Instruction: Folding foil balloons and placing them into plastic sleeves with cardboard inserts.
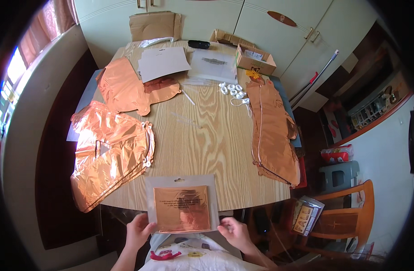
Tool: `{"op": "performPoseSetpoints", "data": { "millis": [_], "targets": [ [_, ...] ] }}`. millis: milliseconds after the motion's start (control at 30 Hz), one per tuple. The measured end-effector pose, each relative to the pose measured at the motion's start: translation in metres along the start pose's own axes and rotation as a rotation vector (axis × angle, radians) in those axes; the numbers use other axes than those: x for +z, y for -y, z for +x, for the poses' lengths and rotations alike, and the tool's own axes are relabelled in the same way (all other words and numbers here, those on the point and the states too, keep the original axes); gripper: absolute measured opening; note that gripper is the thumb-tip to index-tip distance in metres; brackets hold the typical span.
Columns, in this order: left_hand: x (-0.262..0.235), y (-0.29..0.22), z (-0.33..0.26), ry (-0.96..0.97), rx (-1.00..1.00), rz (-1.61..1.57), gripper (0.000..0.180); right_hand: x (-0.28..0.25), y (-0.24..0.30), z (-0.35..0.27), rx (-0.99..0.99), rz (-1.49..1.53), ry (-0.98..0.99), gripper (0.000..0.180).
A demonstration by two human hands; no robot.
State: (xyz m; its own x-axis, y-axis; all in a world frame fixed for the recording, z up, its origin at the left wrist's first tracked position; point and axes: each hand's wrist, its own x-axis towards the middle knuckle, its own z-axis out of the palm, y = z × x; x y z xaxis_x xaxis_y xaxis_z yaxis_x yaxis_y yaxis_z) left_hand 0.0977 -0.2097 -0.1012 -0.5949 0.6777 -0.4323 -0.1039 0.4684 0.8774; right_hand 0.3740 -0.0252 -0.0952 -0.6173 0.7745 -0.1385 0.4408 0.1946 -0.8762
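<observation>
At the near table edge in front of me lies a flat clear package point(182, 210), with a folded copper-coloured foil balloon over a grey card that has a hang hole at its top. My left hand point(139, 231) is closed at its lower left corner, thumb along the edge. The lower right corner is pinched by my right hand point(234, 231). Uninflated copper foil balloons point(110, 156) form a shiny stack to the left. Beyond them are more foil balloons point(125, 88), and a further stack of foil balloons point(272, 131) lies along the right side.
Grey cards point(164, 63), clear plastic bags point(211, 65) and an open cardboard box point(256, 58) stand at the table's far side. Small white ribbon rolls point(231, 89) sit near the right stack. Thin clear straws point(185, 119) lie mid-table. A wooden chair point(342, 217) is at the right.
</observation>
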Motion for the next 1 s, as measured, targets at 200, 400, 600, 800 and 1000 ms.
{"op": "performPoseSetpoints", "data": {
  "millis": [200,400,600,800,1000],
  "targets": [
    [-0.007,-0.018,0.022,0.172,0.289,-0.336,0.019,-0.01,0.018,0.022,-0.168,0.212,-0.075,0.02],
    [-0.005,-0.093,0.077,0.305,0.781,-0.287,0.03,-0.052,0.054,0.079,-0.406,-0.033,-0.284,0.037],
    [0.016,-0.088,0.125,0.514,0.849,-0.4,0.041,-0.055,0.031,0.115,-0.363,0.036,-0.223,0.048],
    [0.038,-0.121,0.107,0.503,0.839,-0.204,0.022,-0.065,0.044,0.128,-0.721,0.021,-0.075,0.032],
    [0.061,-0.136,0.083,0.61,1.021,-0.322,0.017,-0.072,0.059,0.087,-0.842,0.378,0.1,0.021]
  ]
}}
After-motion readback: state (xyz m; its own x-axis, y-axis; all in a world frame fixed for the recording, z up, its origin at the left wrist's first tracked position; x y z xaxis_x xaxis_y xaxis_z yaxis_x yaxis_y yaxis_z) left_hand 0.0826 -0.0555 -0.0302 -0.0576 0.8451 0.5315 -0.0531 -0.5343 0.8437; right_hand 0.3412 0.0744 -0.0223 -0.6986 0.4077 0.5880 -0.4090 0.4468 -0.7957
